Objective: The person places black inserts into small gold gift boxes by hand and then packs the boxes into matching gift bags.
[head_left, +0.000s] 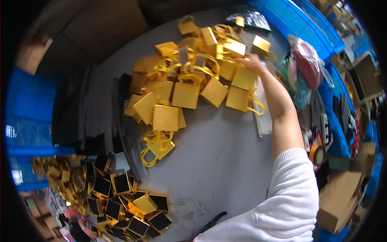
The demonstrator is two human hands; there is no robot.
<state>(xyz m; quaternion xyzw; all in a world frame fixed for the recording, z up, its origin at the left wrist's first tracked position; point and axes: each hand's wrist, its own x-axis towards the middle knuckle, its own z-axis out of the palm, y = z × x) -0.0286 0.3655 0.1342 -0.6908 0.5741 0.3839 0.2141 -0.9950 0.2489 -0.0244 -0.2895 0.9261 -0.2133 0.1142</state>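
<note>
A white knit sleeve (288, 193) is closest to us, its bare forearm reaching up to the right side of our landmark, a heap of small gold bags (185, 96) on a gray table (217, 153). Our right hand (254, 63) is partly open at the heap's upper right edge, fingers toward a bright gold block (235, 47); we cannot tell whether it grips anything. Our left hand is out of view.

Yellow loop handles (196, 77) cross throughout the heap, so pulling one bag could snag and drag others. The bags overlap loosely; a push might make them slide. Our forearm passes close to a loop (260, 108) on the heap's right side and could catch it. Below and left of the heap, black-faced gold boxes (139, 226) lie jumbled at odd angles, so a knock might topple some.
</note>
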